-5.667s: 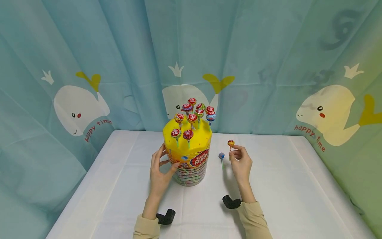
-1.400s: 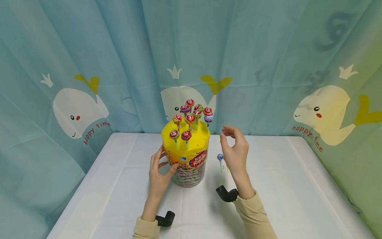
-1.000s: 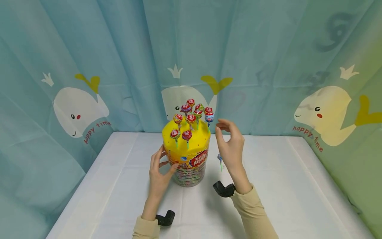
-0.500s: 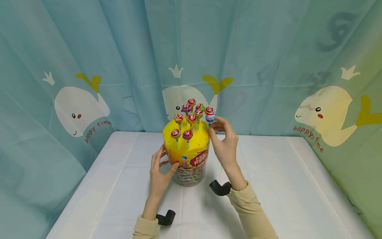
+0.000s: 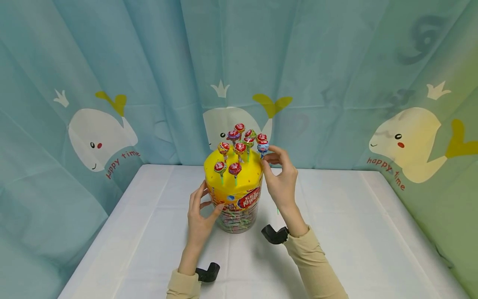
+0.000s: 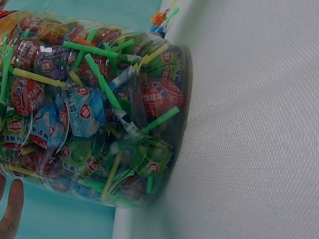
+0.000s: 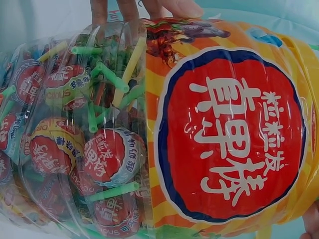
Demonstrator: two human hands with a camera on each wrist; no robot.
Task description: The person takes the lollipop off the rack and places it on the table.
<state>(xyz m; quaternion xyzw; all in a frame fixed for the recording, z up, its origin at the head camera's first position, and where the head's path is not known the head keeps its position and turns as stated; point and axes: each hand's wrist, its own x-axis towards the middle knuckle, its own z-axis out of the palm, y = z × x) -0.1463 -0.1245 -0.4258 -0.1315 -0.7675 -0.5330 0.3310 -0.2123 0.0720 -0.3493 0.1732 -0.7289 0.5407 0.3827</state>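
Observation:
A clear jar of lollipops [image 5: 239, 220] with a yellow lid [image 5: 244, 179] stands on the table, several wrapped lollipops upright in the lid. My left hand [image 5: 201, 220] holds the jar's left side, thumb in front and fingers behind. At the lid's right edge, my right hand [image 5: 282, 180] pinches the stick of a light-blue lollipop [image 5: 263, 147], which stands upright there; a red-topped lollipop [image 5: 262, 137] is just behind it. In the left wrist view, an orange lollipop [image 6: 158, 19] lies on the table beside a partly visible blue one; my right hand mostly hides them in the head view.
A white cloth covers the table [image 5: 157, 232]. Behind it hangs a blue-green curtain [image 5: 321, 62] printed with whales. On each wrist sits a black camera mount, the left one [image 5: 209, 272] and the right one [image 5: 275, 234], close above the cloth.
Earlier my right hand held an orange-yellow lollipop over the table; that one now lies by the blue one. The hand has moved left and taken the light-blue lollipop's stick. My left hand stayed.

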